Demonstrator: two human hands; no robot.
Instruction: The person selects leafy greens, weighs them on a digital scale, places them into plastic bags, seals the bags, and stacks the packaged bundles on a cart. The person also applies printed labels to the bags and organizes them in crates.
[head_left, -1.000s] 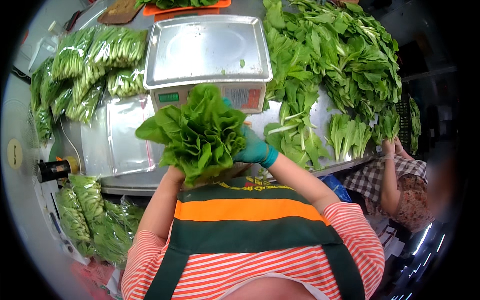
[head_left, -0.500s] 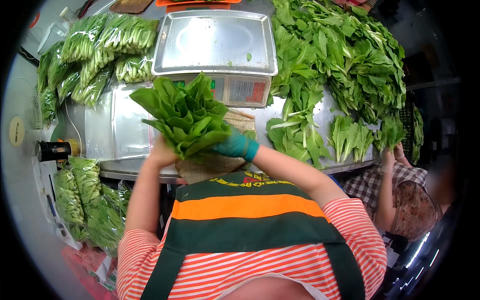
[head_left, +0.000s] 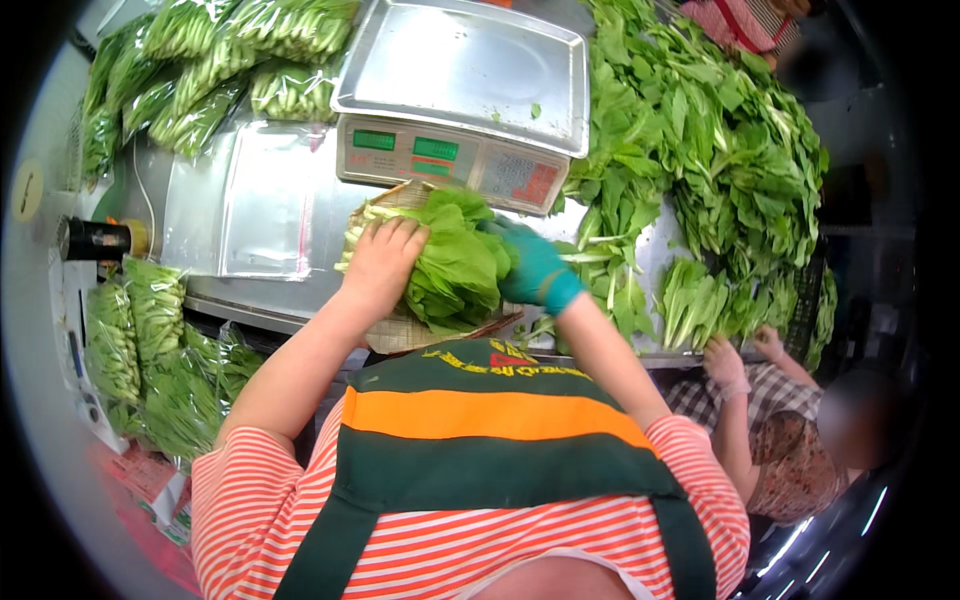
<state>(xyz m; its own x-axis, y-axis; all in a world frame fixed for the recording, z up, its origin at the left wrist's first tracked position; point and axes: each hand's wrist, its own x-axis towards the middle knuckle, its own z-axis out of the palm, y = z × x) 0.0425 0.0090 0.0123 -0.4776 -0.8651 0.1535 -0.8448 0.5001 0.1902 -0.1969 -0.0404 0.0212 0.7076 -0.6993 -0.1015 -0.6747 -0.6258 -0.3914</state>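
Note:
A bunch of leafy greens (head_left: 455,262) lies on a woven mat (head_left: 385,333), pale stems to the left and leaves to the right. My bare left hand (head_left: 385,265) is closed over it, fingers lying across the part just above the stem ends. At the leafy end is my right hand (head_left: 532,266) in a teal glove, against the leaves. Its fingertips are blurred and partly behind the leaves, so their grip cannot be made out. Just beyond the bunch stands a weighing scale (head_left: 455,160) with a bare metal pan (head_left: 460,70).
Loose greens (head_left: 720,150) are heaped at the right. Bagged greens (head_left: 200,70) lie at the far left, with more bags (head_left: 165,350) below the table edge. Clear plastic bags (head_left: 265,200) lie flat at the left. A co-worker's hands (head_left: 735,360) handle greens at the right.
The bunch was held up with its leaves facing me. It has come down sideways onto the mat, stems left. My left hand now lies over it; my right hand has moved to its leafy end.

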